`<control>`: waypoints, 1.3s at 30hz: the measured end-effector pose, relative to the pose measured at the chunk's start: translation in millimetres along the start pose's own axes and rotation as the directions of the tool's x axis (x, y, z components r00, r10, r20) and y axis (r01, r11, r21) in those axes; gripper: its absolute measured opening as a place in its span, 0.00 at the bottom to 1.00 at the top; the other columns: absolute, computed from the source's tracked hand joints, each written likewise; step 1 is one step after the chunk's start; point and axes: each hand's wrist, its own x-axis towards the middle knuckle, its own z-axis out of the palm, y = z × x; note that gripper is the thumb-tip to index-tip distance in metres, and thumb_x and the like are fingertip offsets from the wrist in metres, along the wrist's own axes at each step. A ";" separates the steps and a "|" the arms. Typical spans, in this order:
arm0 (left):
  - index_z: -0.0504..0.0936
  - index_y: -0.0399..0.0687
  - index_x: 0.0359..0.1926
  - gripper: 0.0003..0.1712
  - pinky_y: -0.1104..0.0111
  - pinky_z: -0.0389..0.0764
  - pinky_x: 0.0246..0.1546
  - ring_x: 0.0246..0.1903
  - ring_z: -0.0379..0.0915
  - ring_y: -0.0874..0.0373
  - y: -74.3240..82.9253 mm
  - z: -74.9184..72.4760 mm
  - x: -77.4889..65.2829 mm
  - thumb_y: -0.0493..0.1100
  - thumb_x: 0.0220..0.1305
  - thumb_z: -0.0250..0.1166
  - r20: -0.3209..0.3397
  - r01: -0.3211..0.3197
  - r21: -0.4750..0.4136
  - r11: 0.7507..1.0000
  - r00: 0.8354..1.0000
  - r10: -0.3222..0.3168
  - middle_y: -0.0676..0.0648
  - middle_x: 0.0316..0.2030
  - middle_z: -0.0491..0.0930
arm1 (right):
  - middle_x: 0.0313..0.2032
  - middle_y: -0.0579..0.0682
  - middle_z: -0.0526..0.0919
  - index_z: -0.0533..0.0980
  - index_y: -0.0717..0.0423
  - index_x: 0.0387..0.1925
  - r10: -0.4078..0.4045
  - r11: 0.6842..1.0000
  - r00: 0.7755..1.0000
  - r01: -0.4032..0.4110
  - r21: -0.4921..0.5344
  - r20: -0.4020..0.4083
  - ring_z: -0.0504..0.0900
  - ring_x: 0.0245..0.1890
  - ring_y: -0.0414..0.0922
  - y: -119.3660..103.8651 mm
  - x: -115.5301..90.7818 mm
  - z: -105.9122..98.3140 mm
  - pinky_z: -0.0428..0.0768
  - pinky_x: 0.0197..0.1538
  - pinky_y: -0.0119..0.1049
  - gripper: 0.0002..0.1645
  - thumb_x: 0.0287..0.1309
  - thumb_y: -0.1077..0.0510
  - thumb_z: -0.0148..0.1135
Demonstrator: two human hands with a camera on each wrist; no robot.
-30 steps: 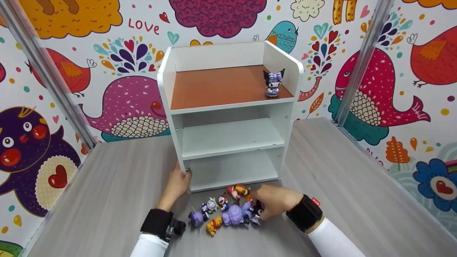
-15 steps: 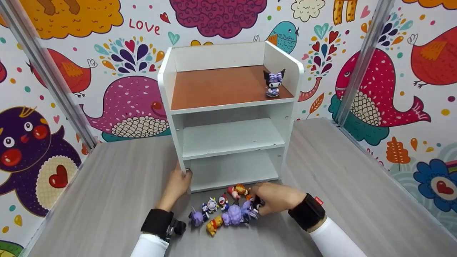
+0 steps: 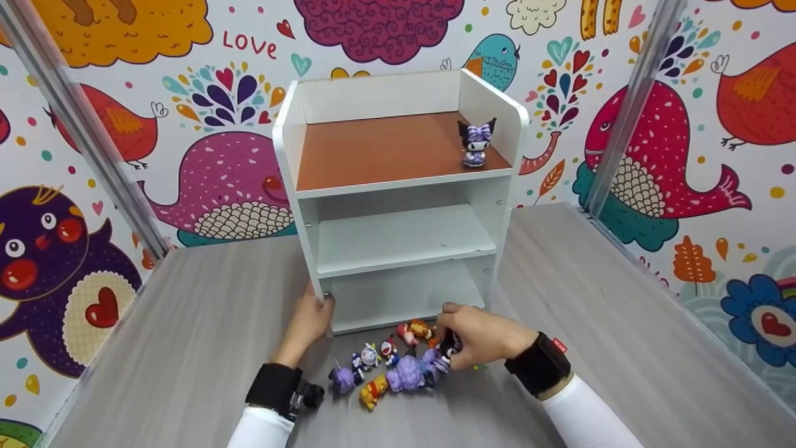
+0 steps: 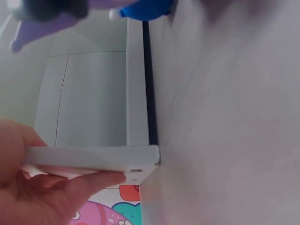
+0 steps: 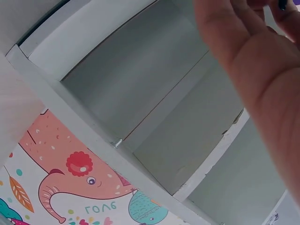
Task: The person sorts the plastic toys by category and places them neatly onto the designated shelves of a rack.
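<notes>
My left hand [image 3: 313,316] grips the lower left side panel of a white shelf unit [image 4: 93,157], thumb inside and fingers outside. My right hand [image 3: 476,336] pinches a black-headed figurine [image 3: 450,343] at the right end of a cluster of toys; the fingers hide part of it. In the right wrist view the right hand [image 5: 262,70] shows at upper right, its fingertips cut off. Beside the held toy lie purple figurines [image 3: 409,374], an orange tiger figurine [image 3: 420,328], a yellow bear figurine [image 3: 373,392] and several other small figurines.
A black and purple figurine [image 3: 476,144] stands at the right of the brown top shelf [image 3: 379,152]. Below are a middle shelf [image 3: 404,239] and a bottom shelf [image 3: 404,298]. A small green thing [image 3: 479,366] shows under my right hand. Patterned walls [image 3: 385,31] enclose the grey table [image 3: 217,348].
My right hand has shifted slightly away from me and to the right, raising the black-headed figurine a little from the cluster. The left hand stays on the shelf unit.
</notes>
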 end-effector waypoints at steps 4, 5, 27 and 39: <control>0.61 0.24 0.66 0.30 0.66 0.70 0.17 0.15 0.63 0.62 -0.7 0.1 -0.4 0.31 0.65 0.54 0.000 0.001 0.004 1.000 1.000 -0.001 0.53 0.15 0.69 | 0.31 0.43 0.80 0.78 0.57 0.40 -0.020 1.000 1.000 0.020 0.022 -0.020 0.70 0.26 0.31 0.0 1.7 0.1 0.73 0.29 0.24 0.21 0.39 0.60 0.70; 0.60 0.24 0.67 0.30 0.66 0.70 0.17 0.14 0.63 0.62 -0.8 0.1 -0.4 0.31 0.65 0.54 0.000 0.000 0.006 1.000 1.000 0.000 0.53 0.15 0.69 | 0.29 0.43 0.80 0.77 0.57 0.40 -0.025 0.999 0.999 0.026 0.023 -0.027 0.69 0.24 0.31 0.0 2.1 0.2 0.72 0.28 0.24 0.21 0.39 0.60 0.70; 0.61 0.21 0.66 0.31 0.64 0.70 0.19 0.16 0.62 0.61 -1.0 1.2 0.3 0.31 0.64 0.54 -0.016 -0.021 0.018 1.000 1.000 0.021 0.53 0.14 0.66 | 0.31 0.39 0.80 0.82 0.51 0.37 -0.109 0.994 0.987 0.108 -0.022 -0.122 0.73 0.31 0.33 -3.3 3.0 -3.0 0.76 0.36 0.25 0.17 0.39 0.58 0.72; 0.59 0.21 0.67 0.32 0.65 0.70 0.17 0.15 0.62 0.62 0.1 0.1 0.6 0.31 0.64 0.54 -0.006 -0.011 0.028 1.000 1.000 0.011 0.54 0.14 0.66 | 0.37 0.45 0.82 0.85 0.54 0.48 -0.101 0.995 0.986 0.102 0.001 -0.136 0.70 0.28 0.31 -3.4 2.2 -3.0 0.76 0.33 0.22 0.25 0.41 0.60 0.73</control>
